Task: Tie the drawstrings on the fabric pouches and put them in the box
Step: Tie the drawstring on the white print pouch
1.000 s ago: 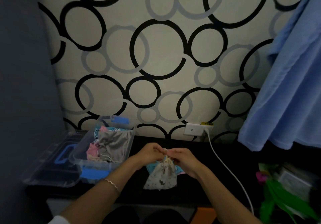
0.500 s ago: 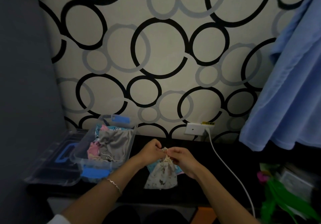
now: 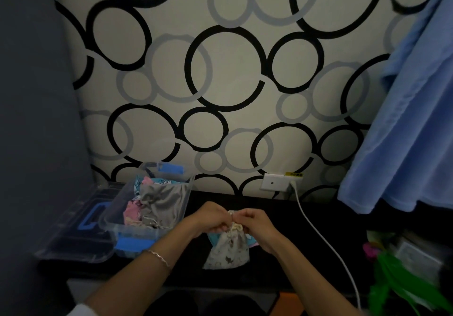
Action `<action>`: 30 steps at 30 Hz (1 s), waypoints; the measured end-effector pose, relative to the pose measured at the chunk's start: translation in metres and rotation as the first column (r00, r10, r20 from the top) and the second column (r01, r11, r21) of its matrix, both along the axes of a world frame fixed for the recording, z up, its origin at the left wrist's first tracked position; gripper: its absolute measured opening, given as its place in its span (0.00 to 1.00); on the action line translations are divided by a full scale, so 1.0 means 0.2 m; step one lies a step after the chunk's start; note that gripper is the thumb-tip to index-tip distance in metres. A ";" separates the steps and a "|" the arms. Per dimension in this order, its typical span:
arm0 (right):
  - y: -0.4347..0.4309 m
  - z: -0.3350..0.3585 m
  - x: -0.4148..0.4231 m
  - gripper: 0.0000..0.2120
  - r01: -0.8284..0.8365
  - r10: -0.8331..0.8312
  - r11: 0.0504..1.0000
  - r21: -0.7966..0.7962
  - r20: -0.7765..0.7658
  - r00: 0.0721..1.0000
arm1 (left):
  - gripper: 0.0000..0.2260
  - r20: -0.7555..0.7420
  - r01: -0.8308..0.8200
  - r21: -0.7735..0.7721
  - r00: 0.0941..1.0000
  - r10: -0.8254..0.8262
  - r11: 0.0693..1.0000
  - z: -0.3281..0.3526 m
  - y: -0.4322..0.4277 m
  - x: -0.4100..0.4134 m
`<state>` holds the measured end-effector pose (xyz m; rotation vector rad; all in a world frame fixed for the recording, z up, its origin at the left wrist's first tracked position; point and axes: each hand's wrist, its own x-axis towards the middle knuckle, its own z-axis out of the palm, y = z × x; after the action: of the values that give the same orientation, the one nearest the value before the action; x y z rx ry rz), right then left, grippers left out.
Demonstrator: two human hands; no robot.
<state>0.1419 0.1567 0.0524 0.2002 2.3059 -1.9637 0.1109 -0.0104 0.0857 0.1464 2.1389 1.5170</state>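
A small cream pouch [image 3: 229, 249] with a dark print hangs over the black table, its neck gathered. My left hand [image 3: 210, 220] and my right hand [image 3: 257, 223] meet at its top, each pinching the pale drawstring [image 3: 231, 214] with curled fingers. A light-blue pouch [image 3: 250, 238] peeks out behind the cream one. To the left stands a clear plastic box [image 3: 115, 214] with blue latches, holding several pouches, a grey one [image 3: 164, 199] on top.
The box's clear lid [image 3: 73, 232] with a blue handle lies left of the box. A white cable [image 3: 318, 234] runs from a wall socket [image 3: 275, 182] across the table's right side. Blue cloth [image 3: 404, 131] hangs at the right; green and pink items [image 3: 392, 266] sit at the right edge.
Both hands stay at the pouch's neck; the fingers have shifted slightly while working the drawstring. The pouch hangs in about the same place.
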 end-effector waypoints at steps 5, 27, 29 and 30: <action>0.01 0.04 0.02 0.05 -0.021 0.021 1.000 0.006 0.001 1.000 | 0.12 0.052 -0.005 0.043 0.999 0.003 0.999 -0.02 -0.02 -0.02; -0.01 0.13 0.08 0.10 -0.057 0.306 0.768 0.638 -0.287 0.908 | 0.02 0.156 0.149 0.003 0.977 -0.148 0.989 0.02 -0.03 0.03; 0.00 0.13 0.08 0.10 -0.073 0.366 0.723 0.686 -0.291 0.884 | 0.03 0.172 0.170 -0.009 0.971 -0.166 0.985 0.03 -0.04 0.02; 0.00 0.13 0.08 0.09 -0.079 0.376 0.710 0.700 -0.282 0.883 | 0.04 0.172 0.172 -0.013 0.971 -0.167 0.985 0.03 -0.04 0.02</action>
<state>0.1579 0.1559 0.0782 -0.4901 3.0378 -1.0274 0.1141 -0.0187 0.0911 0.1781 1.9587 1.3512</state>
